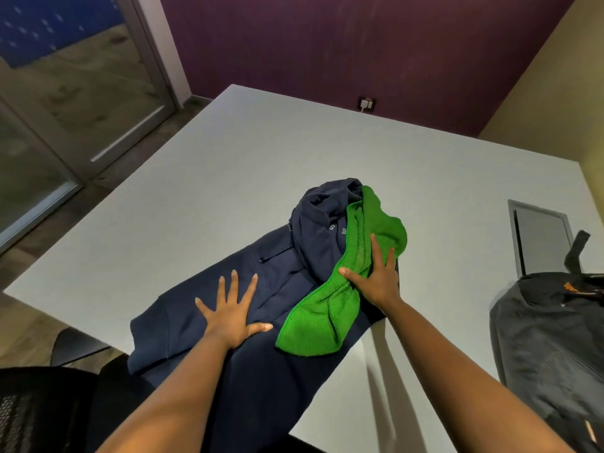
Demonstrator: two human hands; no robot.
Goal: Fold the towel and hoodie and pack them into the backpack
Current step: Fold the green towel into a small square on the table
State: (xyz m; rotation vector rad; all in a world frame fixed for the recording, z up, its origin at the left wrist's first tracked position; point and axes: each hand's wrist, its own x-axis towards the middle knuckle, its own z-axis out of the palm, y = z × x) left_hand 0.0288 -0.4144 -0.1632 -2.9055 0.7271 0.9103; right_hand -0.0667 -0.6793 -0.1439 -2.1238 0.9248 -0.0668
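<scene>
A pale grey table [228,165] fills a small room with a purple back wall, and a person leans over its near edge with both bare arms stretched forward. Nearest, a navy hoodie [261,289] lies spread on the table, its lower part hanging over the near edge. The left hand [230,310] presses flat on it, fingers straight and splayed, gripping nothing, seemingly to pin the cloth still. Just beyond, a bright green towel [330,308] lies rumpled across the hoodie's right side. The right hand [376,276] rests on the towel, fingers mostly extended; whether the thumb pinches a fold I cannot tell. It looks ready to draw the towel clear, so each item can be folded separately. Neither is folded yet. Well apart, at the right edge, sits the dark backpack [549,328], waiting. On the far wall is a socket [367,103].
</scene>
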